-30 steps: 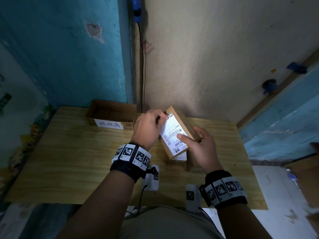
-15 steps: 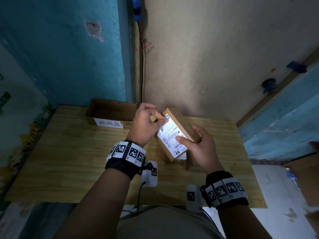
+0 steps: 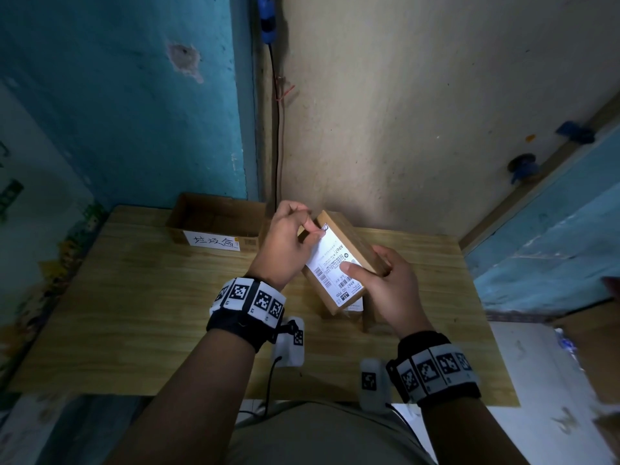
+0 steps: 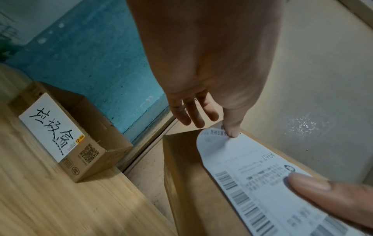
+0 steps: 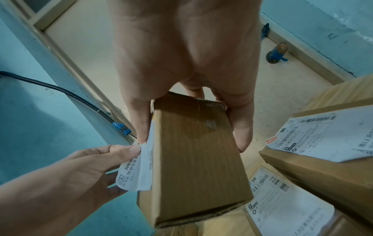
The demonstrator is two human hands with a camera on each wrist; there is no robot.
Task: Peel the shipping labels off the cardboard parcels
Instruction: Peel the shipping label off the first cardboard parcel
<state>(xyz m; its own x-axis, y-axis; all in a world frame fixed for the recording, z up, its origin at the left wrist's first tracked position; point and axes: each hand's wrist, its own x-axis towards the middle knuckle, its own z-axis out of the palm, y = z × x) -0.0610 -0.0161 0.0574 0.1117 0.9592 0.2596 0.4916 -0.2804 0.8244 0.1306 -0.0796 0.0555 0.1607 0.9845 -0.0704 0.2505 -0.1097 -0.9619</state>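
A small brown cardboard parcel (image 3: 352,239) is held tilted above the wooden table (image 3: 134,297). My right hand (image 3: 367,268) grips it from the near right, its thumb (image 4: 322,191) pressing on the white shipping label (image 3: 330,263). My left hand (image 3: 317,231) pinches the label's far corner between thumb and forefinger. That corner of the label (image 4: 252,167) curls up off the parcel (image 4: 185,172). In the right wrist view the parcel (image 5: 197,159) sits between thumb and fingers, and the lifted label (image 5: 137,167) hangs off its left edge.
An open cardboard box (image 3: 214,226) with a handwritten white tag stands at the table's back left. Other labelled parcels (image 5: 322,143) lie on the table beneath and right of the held one. The wall stands close behind, with a cable (image 3: 276,146) running down it.
My left hand has risen slightly and shifted left at the label's far corner, which now stands lifted off the cardboard. The parcel has tilted a little; my right hand keeps its grip.
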